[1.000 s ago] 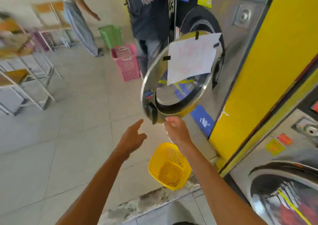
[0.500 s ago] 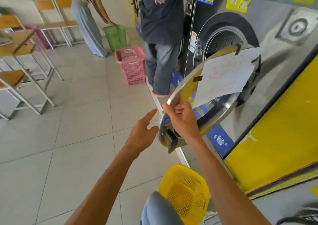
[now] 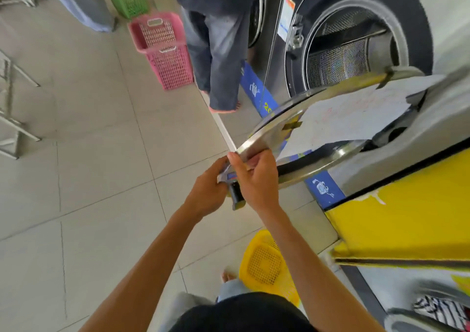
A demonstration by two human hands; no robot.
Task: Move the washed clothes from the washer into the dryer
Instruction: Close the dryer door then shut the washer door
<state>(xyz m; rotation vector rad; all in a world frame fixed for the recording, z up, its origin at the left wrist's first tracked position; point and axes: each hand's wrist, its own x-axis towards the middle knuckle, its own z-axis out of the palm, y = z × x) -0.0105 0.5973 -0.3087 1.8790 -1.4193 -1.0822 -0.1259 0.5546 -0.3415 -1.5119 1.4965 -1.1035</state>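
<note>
Since half a second earlier, the left hand [image 3: 207, 194] had joined the right hand [image 3: 256, 176], both gripping the rigid, heavy-looking steel door [image 3: 300, 138] rim; striped clothes [image 3: 440, 311], probably damp and limp, lay lower right.

The dryer's [image 3: 356, 47] round steel door [image 3: 315, 138] stands swung open, exposing its perforated drum; striped clothes [image 3: 442, 312] lie at lower right.

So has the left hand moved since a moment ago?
Yes. The left hand has closed in on the round door and now touches its edge by the black handle, beside the right hand. Before, it hung clear.
</note>
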